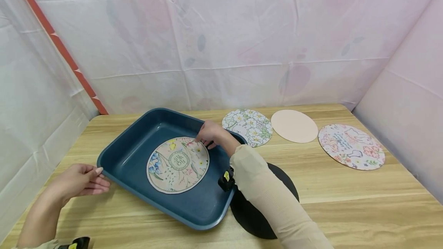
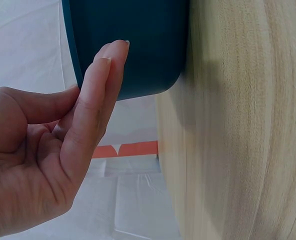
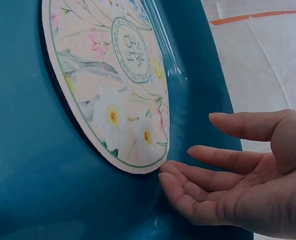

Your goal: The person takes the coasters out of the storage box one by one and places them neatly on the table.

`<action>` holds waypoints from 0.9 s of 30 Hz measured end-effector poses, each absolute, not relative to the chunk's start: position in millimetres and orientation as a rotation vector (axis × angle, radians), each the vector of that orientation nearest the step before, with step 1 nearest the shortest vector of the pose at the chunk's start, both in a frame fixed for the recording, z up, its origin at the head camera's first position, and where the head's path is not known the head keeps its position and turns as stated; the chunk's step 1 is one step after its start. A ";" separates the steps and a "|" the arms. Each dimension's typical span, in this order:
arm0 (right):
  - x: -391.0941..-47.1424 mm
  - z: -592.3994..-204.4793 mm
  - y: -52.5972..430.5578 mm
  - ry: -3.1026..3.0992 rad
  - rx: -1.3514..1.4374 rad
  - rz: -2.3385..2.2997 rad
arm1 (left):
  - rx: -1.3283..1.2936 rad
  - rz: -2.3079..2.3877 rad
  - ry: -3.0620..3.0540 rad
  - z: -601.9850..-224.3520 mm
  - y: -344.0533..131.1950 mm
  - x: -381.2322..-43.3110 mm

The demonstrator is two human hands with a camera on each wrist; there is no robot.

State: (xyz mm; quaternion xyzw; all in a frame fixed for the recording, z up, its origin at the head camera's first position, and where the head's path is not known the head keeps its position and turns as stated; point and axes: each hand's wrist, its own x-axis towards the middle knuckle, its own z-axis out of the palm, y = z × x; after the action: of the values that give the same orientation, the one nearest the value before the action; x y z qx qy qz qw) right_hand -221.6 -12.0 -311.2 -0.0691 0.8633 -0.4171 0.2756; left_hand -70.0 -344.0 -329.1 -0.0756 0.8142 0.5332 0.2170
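Observation:
A dark blue rectangular tub [image 1: 204,210] stands at an angle on the table. Inside it lies a round floral mat [image 1: 178,166] with a ring of lettering in its middle. At the tub's near-left corner my left hand [image 1: 81,181] pinches the rim, thumb at the edge and fingers along the outer wall [image 2: 143,60]. My right hand [image 1: 212,133] reaches into the tub, its fingertips at the edge of the floral mat [image 3: 103,100]. In the right wrist view the thumb and fingers of my right hand [image 3: 248,175] are spread apart, gripping nothing.
A white-flowered round mat [image 1: 254,126], a plain peach mat [image 1: 294,126] and a pink patterned mat [image 1: 351,147] lie along the table's back right. A black round mat [image 1: 254,218] lies partly under my right forearm. Cloth walls [image 1: 225,41] enclose the wooden table [image 1: 346,199].

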 end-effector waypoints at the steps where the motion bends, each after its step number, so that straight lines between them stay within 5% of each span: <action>1: -221.5 -311.0 -11.9 2.318 -0.183 -1.123 | -0.211 1.475 2.257 -329.2 -343.8 -70.0; 27: -220.1 -306.9 -13.0 2.307 -0.312 -1.162 | -0.196 1.484 2.247 -328.8 -345.0 -70.3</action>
State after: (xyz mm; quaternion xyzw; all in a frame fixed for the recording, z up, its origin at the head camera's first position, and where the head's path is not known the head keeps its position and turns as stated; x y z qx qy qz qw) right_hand -220.1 -13.0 -306.9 -0.1155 0.8545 -0.4306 0.2666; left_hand -70.3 -345.0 -328.8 -0.0707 0.8120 0.5364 0.2191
